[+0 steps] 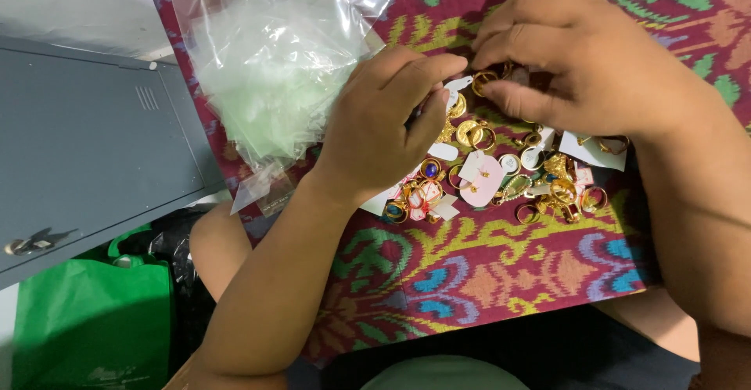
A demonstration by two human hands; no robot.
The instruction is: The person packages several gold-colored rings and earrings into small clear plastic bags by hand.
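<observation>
On the patterned cloth (pixel 485 273) spread over the person's lap, a pile of gold rings and tagged jewellery (pixel 501 171) lies in the middle, some pieces with white paper tags. At far left a stack of clear plastic bags (pixel 270 69) rests on the cloth; what they hold cannot be told. The left hand (pixel 383 124) arches over the pile's left edge, fingers pinched on a small white tag (pixel 456 86). The right hand (pixel 579 53) curls in from the far right, fingers closed on a gold ring (pixel 483 82) just beside that tag. A grey metal cabinet (pixel 86 147) and green bag (pixel 86 319) sit left.
</observation>
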